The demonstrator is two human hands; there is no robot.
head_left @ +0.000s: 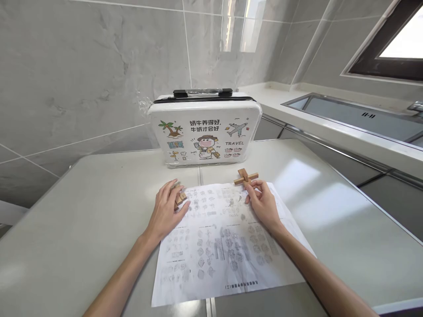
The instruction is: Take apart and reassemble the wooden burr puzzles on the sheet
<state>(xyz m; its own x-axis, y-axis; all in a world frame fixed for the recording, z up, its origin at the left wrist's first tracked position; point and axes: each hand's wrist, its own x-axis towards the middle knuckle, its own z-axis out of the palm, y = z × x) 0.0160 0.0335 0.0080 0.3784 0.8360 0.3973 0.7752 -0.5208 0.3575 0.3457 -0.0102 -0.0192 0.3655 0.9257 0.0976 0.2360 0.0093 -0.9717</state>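
Observation:
My left hand (165, 207) curves over several small brown wooden puzzle pieces (180, 199) at the upper left edge of a printed sheet (214, 284). Its fingers and thumb lie around these pieces and partly hide them. Near the sheet's top right edge, my right hand (262, 200) pinches the lower end of crossed wooden puzzle pieces (245, 177). One bar runs sideways through an upright, tilted piece. Rows of small diagrams cover the sheet, with the heading upside down at its near edge. The sheet passes under both wrists.
Behind the sheet, a white cartoon suitcase (203, 132) in clear plastic stands against the tiled wall (99, 79). The pale tabletop (82, 233) has a seam down its middle. To the right are a counter with a sink (350, 115) and a dark-framed window (390, 39).

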